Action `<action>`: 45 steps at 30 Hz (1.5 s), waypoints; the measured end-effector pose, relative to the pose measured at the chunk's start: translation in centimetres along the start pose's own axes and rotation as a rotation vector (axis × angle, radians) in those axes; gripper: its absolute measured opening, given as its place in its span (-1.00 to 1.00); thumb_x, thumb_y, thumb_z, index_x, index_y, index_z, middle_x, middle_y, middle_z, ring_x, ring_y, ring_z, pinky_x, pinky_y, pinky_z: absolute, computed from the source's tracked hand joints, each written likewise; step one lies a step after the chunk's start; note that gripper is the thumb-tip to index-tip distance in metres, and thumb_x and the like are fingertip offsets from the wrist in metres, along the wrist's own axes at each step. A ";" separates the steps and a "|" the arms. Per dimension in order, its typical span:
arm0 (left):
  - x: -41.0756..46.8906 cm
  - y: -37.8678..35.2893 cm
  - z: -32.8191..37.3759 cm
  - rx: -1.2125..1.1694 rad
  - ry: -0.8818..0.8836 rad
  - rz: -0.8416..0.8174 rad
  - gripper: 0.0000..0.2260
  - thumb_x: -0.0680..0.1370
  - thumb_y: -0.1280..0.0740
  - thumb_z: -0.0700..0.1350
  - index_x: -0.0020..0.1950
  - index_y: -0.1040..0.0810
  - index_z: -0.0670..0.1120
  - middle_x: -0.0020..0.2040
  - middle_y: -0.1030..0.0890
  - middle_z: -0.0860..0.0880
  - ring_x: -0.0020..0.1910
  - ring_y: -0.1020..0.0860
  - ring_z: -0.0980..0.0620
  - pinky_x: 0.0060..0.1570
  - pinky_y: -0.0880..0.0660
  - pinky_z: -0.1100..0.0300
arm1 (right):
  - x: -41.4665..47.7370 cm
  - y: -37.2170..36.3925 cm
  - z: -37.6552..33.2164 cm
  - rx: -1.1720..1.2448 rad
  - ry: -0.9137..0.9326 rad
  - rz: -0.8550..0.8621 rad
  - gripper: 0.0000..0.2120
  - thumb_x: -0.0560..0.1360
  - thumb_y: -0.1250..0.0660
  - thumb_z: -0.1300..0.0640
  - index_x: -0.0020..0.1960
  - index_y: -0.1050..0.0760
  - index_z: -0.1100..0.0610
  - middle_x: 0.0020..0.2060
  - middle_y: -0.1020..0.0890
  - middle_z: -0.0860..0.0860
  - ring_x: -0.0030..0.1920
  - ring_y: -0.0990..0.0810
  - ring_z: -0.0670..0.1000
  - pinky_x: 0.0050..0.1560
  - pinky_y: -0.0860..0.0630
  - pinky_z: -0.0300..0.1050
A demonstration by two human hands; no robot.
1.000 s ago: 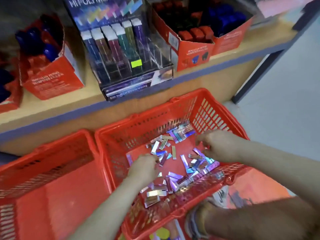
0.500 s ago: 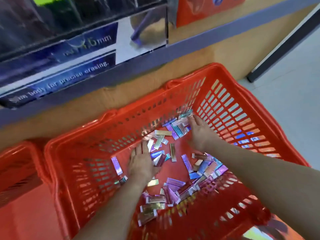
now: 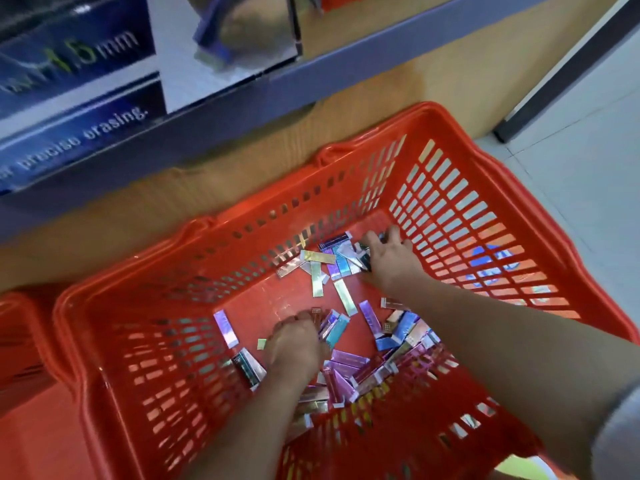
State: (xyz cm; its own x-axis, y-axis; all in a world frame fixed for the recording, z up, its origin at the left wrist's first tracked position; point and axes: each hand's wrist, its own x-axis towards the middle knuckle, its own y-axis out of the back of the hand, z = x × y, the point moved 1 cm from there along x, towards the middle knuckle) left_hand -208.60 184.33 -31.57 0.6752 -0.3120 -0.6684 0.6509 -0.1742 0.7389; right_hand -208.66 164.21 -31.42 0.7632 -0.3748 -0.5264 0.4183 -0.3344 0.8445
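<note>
In the basket [image 3: 273,296], below the shelf [image 3: 346,60], I have both hands down on the floor of the bin among the packs [image 3: 349,368].

1. Position of the work. All packs in view lie inside the basket. None is on the shelf edge or on the floor [image 3: 588,133].
2. Left hand [image 3: 298,344]. The fingers are curled downward, knuckles up, and grip a small fan of packs that sticks out past the fingertips. The hand sits near the middle of the bin, touching the near heap.
3. Right hand [image 3: 388,258]. The fingers are apart and flat, pressing on the far cluster [image 3: 337,258] in the corner by the right wall. I judge this a raking contact, not a grasp.
4. Done so far. As I read it, gathering has only begun: one small bunch is in the left hand, and one cluster is under the right.
5. Left to do. Most packs remain loose. The near heap lies against the front wall under my forearms. A single pack [image 3: 225,329] lies apart at the left, and two or three strips lie crosswise between the hands. These must be collected and squared before they can go anywhere.
6. Surroundings. A display box [image 3: 86,81] stands on the shelf above. A second basket [image 3: 20,341] sits just beside the first, at the left.
</note>
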 end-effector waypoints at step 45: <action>-23.2 20.9 -1.6 -0.336 -0.344 0.565 -0.86 0.60 -0.15 0.02 -0.06 -0.43 0.00 -0.11 -0.66 -0.03 -0.08 -0.58 -0.10 -0.12 -0.47 0.01 | -22.7 17.4 -12.0 1.888 0.027 -0.270 -0.89 0.50 -0.33 0.32 -0.18 -0.48 0.18 -0.41 -0.48 0.15 -0.47 -0.46 0.06 -0.42 -0.40 -0.13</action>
State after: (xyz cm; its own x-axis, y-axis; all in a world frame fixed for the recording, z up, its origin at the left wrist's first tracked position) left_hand -210.12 189.45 -0.75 0.8276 -0.5543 -0.0883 0.3446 0.3775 0.8595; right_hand -212.75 177.27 -3.61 0.7927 -0.1539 -0.5898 -0.4810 -0.7524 -0.4501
